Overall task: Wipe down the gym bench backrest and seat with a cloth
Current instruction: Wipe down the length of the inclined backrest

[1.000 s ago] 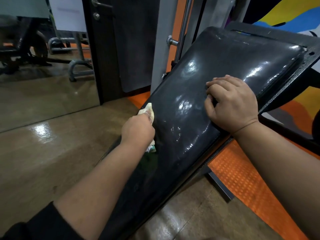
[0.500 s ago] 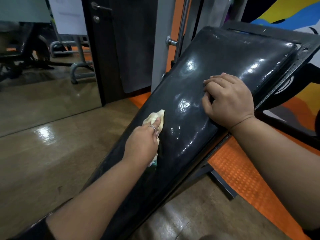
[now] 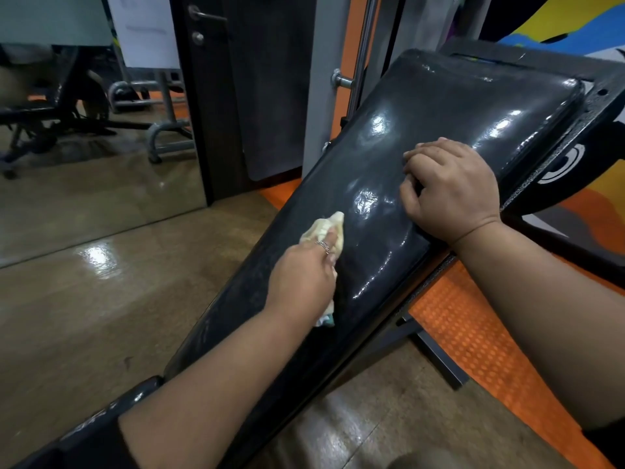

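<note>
Glossy black backrest (image 3: 422, 157): left hand (image 3: 301, 279) keeps a tight grip on the cloth (image 3: 326, 228); right hand (image 3: 449, 187), fingers curled, braces beyond. Best overlap strokes firmly.

cloth (image 3: 324, 231) mostly under left hand (image 3: 302, 275), only ends poke out | right hand (image 3: 451, 189) fingertips curled under, can't see them | backrest (image 3: 422, 137) lower end behind left arm, frame cut by right edge | mirror (image 3: 84, 137) reflection too blurry to read
</note>
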